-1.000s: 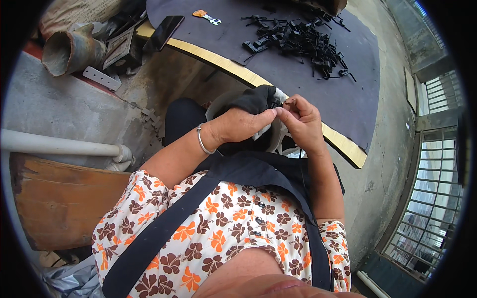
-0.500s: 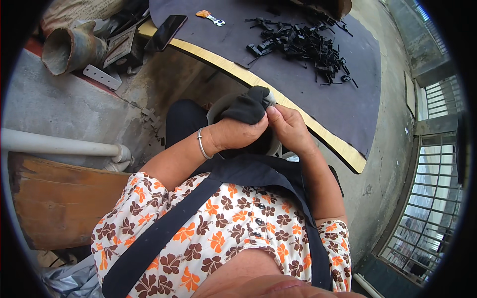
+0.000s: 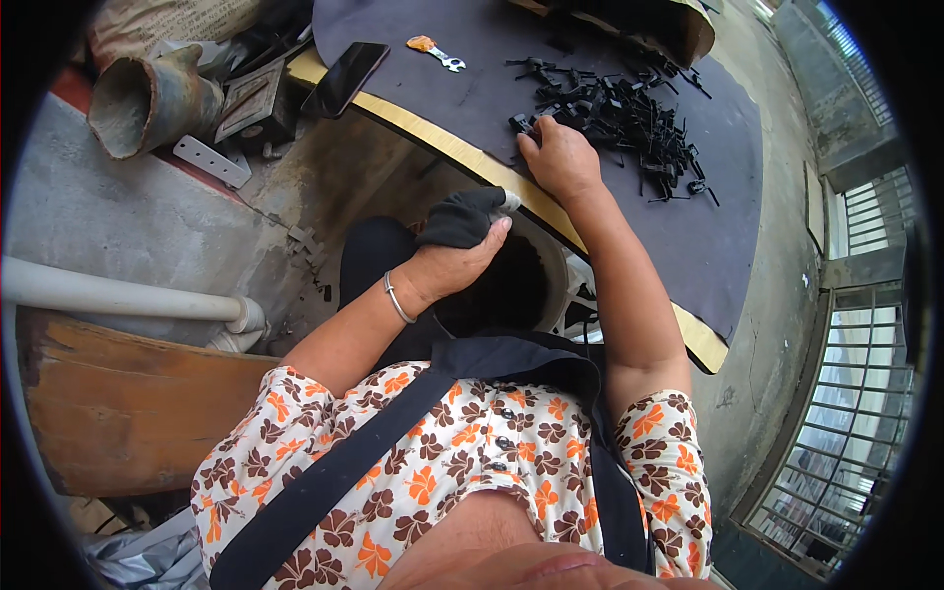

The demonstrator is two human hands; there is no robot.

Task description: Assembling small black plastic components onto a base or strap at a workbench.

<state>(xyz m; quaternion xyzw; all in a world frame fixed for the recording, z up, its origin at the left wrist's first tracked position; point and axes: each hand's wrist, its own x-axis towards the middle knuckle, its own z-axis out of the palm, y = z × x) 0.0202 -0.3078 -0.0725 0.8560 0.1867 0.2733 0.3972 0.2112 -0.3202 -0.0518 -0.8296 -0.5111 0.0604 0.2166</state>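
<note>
In front of my lap, my left hand (image 3: 457, 264) is closed on a black cloth (image 3: 458, 218) that has a pale grey end; the cloth hides most of its fingers. My right hand (image 3: 562, 162) reaches over the table edge to the left side of a pile of small black plastic parts (image 3: 644, 133). Its thumb and forefinger are drawn together at one small black part (image 3: 519, 123), with the other fingers curled in. Below my hands stands a round pale bucket (image 3: 560, 295) with a dark inside.
The table (image 3: 472, 108) has a dark grey cover and a light wooden edge (image 3: 442, 133). On it lie a phone (image 3: 346, 79), a small wrench-like tool (image 3: 438, 53) with an orange end, and an open sack (image 3: 678, 29). Leftward are a rusty pipe piece (image 3: 147, 103) and white pipe (image 3: 128, 293).
My right hand has left the cloth and moved forward to the pile on the table. My left hand, still with the cloth, has shifted slightly left, uncovering the bucket's inside.
</note>
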